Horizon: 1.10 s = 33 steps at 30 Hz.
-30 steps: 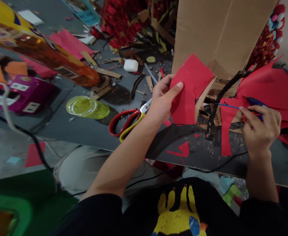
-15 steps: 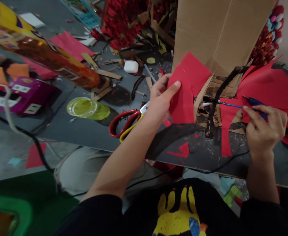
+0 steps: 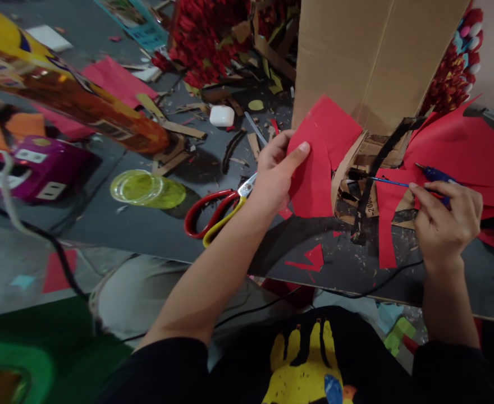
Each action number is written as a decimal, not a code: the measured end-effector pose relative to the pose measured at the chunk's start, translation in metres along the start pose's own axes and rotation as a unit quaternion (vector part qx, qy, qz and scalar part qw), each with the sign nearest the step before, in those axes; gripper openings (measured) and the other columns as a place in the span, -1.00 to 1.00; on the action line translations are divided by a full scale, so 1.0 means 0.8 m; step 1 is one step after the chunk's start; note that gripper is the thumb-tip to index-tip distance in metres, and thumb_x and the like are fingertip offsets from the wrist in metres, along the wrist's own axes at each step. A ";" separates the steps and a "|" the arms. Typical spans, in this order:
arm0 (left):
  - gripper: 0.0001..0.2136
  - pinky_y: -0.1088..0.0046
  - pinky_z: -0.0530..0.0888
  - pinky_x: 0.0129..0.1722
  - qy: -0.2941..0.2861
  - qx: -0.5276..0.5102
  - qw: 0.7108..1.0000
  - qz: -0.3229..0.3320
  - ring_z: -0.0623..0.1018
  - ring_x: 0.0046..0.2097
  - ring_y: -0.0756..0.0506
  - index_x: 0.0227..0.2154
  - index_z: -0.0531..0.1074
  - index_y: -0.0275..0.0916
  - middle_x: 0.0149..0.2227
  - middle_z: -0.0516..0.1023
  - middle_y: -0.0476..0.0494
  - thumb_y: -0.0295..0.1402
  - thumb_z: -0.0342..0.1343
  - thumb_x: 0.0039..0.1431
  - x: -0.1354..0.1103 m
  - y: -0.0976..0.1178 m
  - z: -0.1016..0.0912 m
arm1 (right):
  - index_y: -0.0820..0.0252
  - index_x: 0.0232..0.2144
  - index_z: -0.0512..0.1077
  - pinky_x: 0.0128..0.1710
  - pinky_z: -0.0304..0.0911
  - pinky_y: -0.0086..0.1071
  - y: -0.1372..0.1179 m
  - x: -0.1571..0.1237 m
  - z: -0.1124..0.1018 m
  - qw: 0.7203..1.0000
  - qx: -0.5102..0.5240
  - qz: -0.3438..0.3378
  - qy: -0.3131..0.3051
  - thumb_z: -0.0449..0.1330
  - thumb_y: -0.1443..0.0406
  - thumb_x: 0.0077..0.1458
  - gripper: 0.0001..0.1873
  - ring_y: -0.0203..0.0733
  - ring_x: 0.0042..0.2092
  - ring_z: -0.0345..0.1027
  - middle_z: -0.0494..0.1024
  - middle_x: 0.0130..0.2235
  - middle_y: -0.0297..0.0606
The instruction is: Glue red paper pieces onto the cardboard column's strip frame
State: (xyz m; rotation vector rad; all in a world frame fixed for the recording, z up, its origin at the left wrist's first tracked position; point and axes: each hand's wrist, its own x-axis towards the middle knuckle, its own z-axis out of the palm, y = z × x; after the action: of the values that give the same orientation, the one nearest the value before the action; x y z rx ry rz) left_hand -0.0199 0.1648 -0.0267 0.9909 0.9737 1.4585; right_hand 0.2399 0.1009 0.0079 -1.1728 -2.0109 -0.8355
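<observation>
My left hand [image 3: 278,171] is closed on a red paper-covered cardboard piece [image 3: 314,168], thumb on top and fingers behind. Its bare brown edge [image 3: 343,165] curves along the right side. Between the fingertips of my right hand [image 3: 449,221] is a thin paintbrush [image 3: 392,181] with a blue handle. The brush's dark tip lies at or very near that cardboard edge; I cannot tell whether they touch. A dark, bent cardboard strip [image 3: 375,165] stands under the brush shaft. Just behind my right hand lies a blue glue gun [image 3: 434,173], partly hidden.
Red-and-yellow-handled scissors [image 3: 207,219] lie under my left forearm. A yellow-green glass [image 3: 148,189] and a tall bottle [image 3: 74,90] stand at left. Behind is a large cardboard panel [image 3: 356,56]. Red paper [image 3: 461,146] lies at right. Scraps and a cable [image 3: 382,289] are near the front edge.
My right hand has moved slightly left, bringing the brush tip closer to the cardboard edge. The left hand keeps its hold on the red piece. The whole view has shifted a little.
</observation>
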 end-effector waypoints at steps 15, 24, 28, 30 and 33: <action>-0.62 0.18 0.48 0.10 -0.003 0.014 1.000 0.011 0.41 0.18 -0.29 -0.29 0.38 -0.21 -0.16 0.54 -0.16 -0.04 0.26 -0.05 0.000 -0.001 -0.002 | -0.04 -0.11 0.47 -0.18 0.23 -0.29 -0.003 -0.003 0.000 0.999 0.029 0.020 -0.001 0.17 0.49 0.06 -0.60 -0.26 -0.23 0.39 0.51 -0.26 -0.34; -0.63 0.16 0.47 0.10 0.010 0.009 1.000 0.014 0.42 0.17 -0.28 -0.28 0.39 -0.21 -0.16 0.55 -0.16 -0.06 0.25 -0.04 0.005 -0.002 -0.005 | 0.01 -0.23 0.51 -0.17 0.25 -0.31 0.011 -0.003 -0.001 0.999 0.011 0.031 0.003 0.16 0.46 0.08 -0.72 -0.28 -0.23 0.39 0.51 -0.28 -0.37; -0.63 0.15 0.47 0.10 0.010 0.008 1.000 0.011 0.42 0.17 -0.29 -0.29 0.38 -0.22 -0.16 0.55 -0.17 -0.07 0.25 -0.03 0.003 -0.001 -0.003 | 0.04 -0.21 0.51 -0.18 0.25 -0.34 0.005 -0.001 0.001 0.999 0.037 0.029 0.009 0.17 0.50 0.05 -0.69 -0.30 -0.24 0.38 0.50 -0.28 -0.35; -0.65 0.16 0.48 0.09 0.006 -0.003 1.000 0.005 0.42 0.17 -0.29 -0.31 0.37 -0.22 -0.18 0.55 -0.16 -0.09 0.26 -0.04 0.001 0.000 -0.002 | 0.07 -0.19 0.51 -0.18 0.24 -0.34 0.000 -0.001 0.003 0.999 0.045 0.022 0.001 0.17 0.53 0.03 -0.66 -0.29 -0.23 0.37 0.50 -0.27 -0.32; -0.65 0.18 0.52 0.04 -0.007 -0.013 1.000 -0.005 0.44 0.15 -0.30 -0.34 0.36 -0.22 -0.24 0.55 -0.13 -0.10 0.28 -0.07 0.000 0.000 0.000 | 0.05 -0.16 0.50 -0.18 0.22 -0.33 -0.003 -0.002 0.003 0.999 0.045 0.019 -0.003 0.17 0.53 0.03 -0.63 -0.28 -0.23 0.37 0.50 -0.27 -0.32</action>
State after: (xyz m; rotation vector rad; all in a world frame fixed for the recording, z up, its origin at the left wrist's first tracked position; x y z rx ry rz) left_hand -0.0201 0.1646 -0.0264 0.9753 0.9448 1.4515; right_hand 0.2379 0.1014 0.0048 -1.1604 -2.0032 -0.7159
